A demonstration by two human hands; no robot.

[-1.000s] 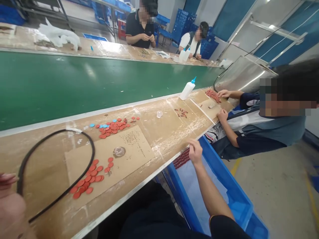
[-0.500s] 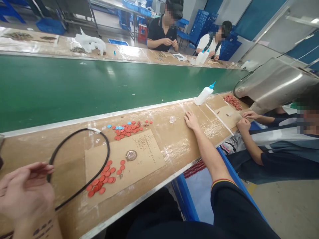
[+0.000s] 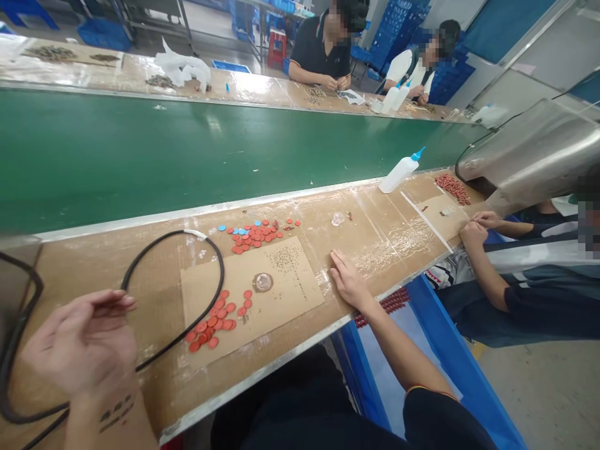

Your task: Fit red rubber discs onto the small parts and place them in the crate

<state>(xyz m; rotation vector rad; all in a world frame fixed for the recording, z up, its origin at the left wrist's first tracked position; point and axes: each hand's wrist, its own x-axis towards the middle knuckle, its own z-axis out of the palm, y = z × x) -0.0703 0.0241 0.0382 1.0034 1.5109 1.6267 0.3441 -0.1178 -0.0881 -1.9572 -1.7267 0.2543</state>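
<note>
My left hand (image 3: pixel 84 344) hovers palm up over the near left of the brown worktop (image 3: pixel 375 234), fingers spread and loosely curled, holding nothing. Just right of it lies a black rubber loop (image 3: pixel 187 287). My right hand (image 3: pixel 347 282) lies flat, fingers stretched out, on the worktop beside a cardboard sheet (image 3: pixel 285 290). On that sheet sit a pile of red discs (image 3: pixel 215 322), a small clear dish (image 3: pixel 263 282) and a scatter of tiny dark parts (image 3: pixel 288 259). More red and a few blue discs (image 3: pixel 253 232) lie behind it.
A green conveyor belt (image 3: pixel 187 150) runs behind the worktop. A white squeeze bottle (image 3: pixel 398 174) and a small clear cup (image 3: pixel 338 219) stand to the right. A person sits at my right, hands (image 3: pixel 478 228) on the bench. Two people work across the belt. A blue crate (image 3: pixel 450 369) sits below.
My right hand has pulled back from the far right of the worktop to the cardboard's right edge and lies flat. My left hand has risen and turned more palm up; the view shifted left.
</note>
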